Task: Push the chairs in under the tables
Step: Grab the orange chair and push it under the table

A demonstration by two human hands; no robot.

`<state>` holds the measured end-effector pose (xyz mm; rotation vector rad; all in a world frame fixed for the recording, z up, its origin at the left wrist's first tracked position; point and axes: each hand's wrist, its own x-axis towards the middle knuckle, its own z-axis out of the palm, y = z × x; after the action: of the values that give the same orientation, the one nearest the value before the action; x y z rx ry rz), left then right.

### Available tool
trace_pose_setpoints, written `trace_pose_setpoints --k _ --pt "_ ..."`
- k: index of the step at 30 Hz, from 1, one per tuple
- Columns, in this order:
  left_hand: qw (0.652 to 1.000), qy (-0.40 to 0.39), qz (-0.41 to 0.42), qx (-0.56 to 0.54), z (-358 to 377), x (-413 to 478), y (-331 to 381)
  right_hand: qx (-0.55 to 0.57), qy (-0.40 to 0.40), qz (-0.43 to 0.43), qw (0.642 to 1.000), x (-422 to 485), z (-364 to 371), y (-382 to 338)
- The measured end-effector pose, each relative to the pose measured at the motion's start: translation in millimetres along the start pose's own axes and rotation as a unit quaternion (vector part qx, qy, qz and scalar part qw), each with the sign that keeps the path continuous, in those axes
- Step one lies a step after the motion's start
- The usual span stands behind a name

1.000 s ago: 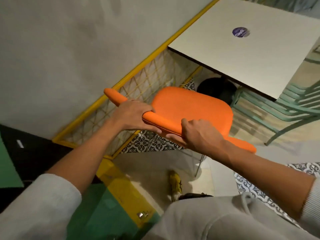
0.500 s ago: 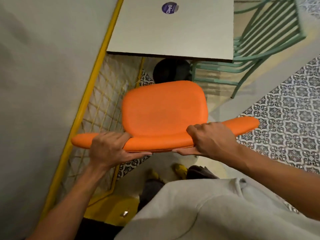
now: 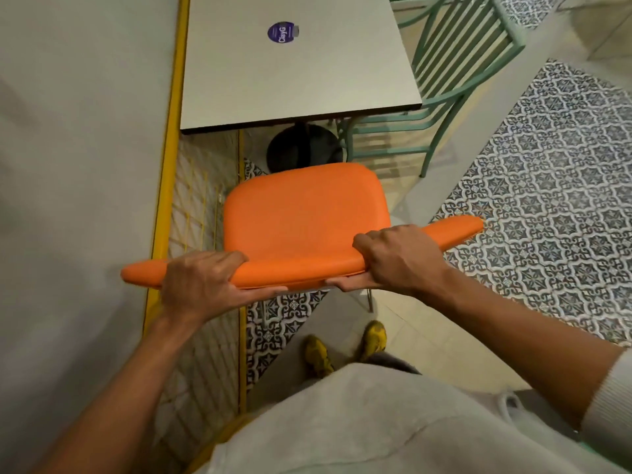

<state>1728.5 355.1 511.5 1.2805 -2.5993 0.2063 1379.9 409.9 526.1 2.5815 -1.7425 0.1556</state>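
Observation:
An orange padded chair [image 3: 304, 213] stands in front of me, its seat facing a square pale table [image 3: 290, 73]. The seat's front edge lies short of the table's near edge, with the black round table base [image 3: 301, 150] showing between them. My left hand [image 3: 201, 282] grips the left part of the curved orange backrest. My right hand [image 3: 396, 258] grips the backrest right of centre, fingers over the top and thumb beneath.
A green metal slatted chair [image 3: 455, 73] sits at the table's right side. A pale wall [image 3: 78, 165] with a yellow rail [image 3: 171, 131] and yellow mesh runs along the left. Patterned floor tiles [image 3: 547, 200] spread to the right. My yellow shoes [image 3: 374, 336] are behind the chair.
The chair has swung round from a slant until it squarely faces the table. Both hands kept their hold on the backrest, and the view turned with them.

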Motion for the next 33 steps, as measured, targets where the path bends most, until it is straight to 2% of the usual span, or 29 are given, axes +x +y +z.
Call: trace_pose_setpoints --k 5,15,26,33 --pt "1.000 -0.008 -0.025 0.001 0 8 -24 -0.005 0.036 -0.007 0.999 24 0 -10" --pt "0.999 0.027 -0.017 0.018 7 42 -45 -0.033 0.045 -0.002 0.998 57 7 5" --pt "0.999 0.032 -0.026 0.030 19 86 -91 -0.044 0.077 0.007 0.996 121 15 17" --pt "0.999 0.009 -0.029 0.042 22 111 -103 -0.039 0.076 0.010 0.996 144 14 28"
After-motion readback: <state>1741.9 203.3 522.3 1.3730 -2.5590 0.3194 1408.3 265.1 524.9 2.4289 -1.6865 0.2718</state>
